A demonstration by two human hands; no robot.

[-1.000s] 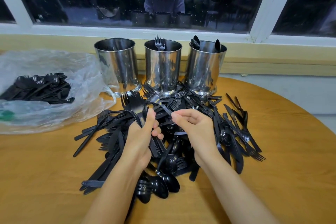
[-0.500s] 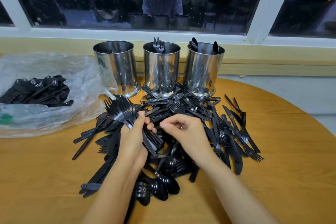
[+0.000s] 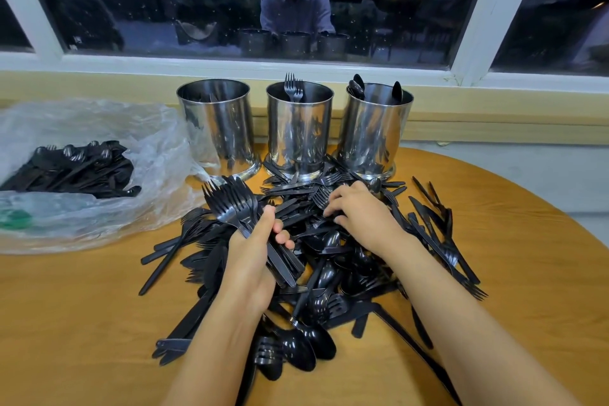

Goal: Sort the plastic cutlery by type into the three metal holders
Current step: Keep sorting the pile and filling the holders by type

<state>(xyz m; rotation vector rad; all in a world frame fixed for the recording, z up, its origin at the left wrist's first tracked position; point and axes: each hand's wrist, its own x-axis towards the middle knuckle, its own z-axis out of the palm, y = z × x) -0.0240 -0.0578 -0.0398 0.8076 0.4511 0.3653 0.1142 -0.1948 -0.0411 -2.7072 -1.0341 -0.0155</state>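
Note:
A pile of black plastic cutlery (image 3: 333, 277) covers the middle of the round wooden table (image 3: 527, 273). My left hand (image 3: 253, 257) grips a bundle of black forks (image 3: 230, 201), tines fanned up and to the left. My right hand (image 3: 359, 211) reaches palm-down into the far side of the pile, its fingertips curled onto a fork there; whether it pinches the fork is unclear. Three metal holders stand at the back: the left holder (image 3: 216, 128) shows a dark handle inside, the middle holder (image 3: 300, 128) has forks, the right holder (image 3: 375, 132) has spoons.
A clear plastic bag (image 3: 99, 175) with more black cutlery lies at the left of the table. Behind the holders run a yellow ledge and a dark window (image 3: 296, 0) with my reflection. Knives and forks trail off the pile's right side (image 3: 441, 241).
My left hand has swung the fork bundle leftward. My right hand has moved away from the left hand, forward and to the right, onto the pile near the holders.

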